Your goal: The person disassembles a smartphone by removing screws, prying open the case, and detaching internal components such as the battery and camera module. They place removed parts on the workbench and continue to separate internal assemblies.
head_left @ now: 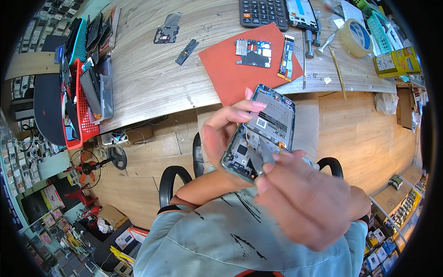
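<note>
I've got L hand [221, 131] fingers wrapped round the opened phone [263, 131], R hand [307, 203] pinching tweezers [258, 157] inside w/ tips near board; slip could scratch it

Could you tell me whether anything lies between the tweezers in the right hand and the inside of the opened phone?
Nothing visible does. The right hand holds tweezers whose tips already rest on the exposed inside of the opened phone, which the left hand holds from the side.

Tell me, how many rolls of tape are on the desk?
1. A roll of clear tape sits at the desk's far right, beside the yellow box. Others may hide in the clutter.
</note>
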{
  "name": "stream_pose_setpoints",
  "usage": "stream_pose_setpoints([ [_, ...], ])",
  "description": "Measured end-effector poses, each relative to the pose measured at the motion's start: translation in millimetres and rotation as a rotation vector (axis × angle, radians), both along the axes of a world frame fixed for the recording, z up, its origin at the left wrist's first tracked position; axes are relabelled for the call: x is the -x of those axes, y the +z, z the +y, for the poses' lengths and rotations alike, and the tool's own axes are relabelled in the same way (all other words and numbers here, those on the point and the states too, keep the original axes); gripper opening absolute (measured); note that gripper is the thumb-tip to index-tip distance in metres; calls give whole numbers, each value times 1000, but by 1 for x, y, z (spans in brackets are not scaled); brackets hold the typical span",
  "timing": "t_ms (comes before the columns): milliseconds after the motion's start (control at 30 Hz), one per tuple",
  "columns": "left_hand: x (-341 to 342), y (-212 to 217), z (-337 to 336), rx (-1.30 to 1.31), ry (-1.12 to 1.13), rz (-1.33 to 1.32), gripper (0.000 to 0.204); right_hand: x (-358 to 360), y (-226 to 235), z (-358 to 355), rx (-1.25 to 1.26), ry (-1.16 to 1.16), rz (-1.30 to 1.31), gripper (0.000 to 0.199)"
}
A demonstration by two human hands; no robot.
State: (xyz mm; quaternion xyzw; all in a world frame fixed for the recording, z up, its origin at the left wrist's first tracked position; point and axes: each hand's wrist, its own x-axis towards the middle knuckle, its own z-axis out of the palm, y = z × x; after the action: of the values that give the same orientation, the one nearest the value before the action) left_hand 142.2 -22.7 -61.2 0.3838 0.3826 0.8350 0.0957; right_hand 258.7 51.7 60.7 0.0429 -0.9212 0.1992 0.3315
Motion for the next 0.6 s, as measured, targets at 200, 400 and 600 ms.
stream_pose_setpoints([
  [200, -4, -1, 5, -19, 75, -2, 57, -4, 19, 27, 430, -20, -184, 35],
  [400, -4, -1, 6, -23, 126, 7, 54, -1, 12, 26, 390, 18, -125, 34],
  [600, -4, -1, 6, -30, 157, 10, 50, 0, -5, 12, -46, 39, 33, 31],
])
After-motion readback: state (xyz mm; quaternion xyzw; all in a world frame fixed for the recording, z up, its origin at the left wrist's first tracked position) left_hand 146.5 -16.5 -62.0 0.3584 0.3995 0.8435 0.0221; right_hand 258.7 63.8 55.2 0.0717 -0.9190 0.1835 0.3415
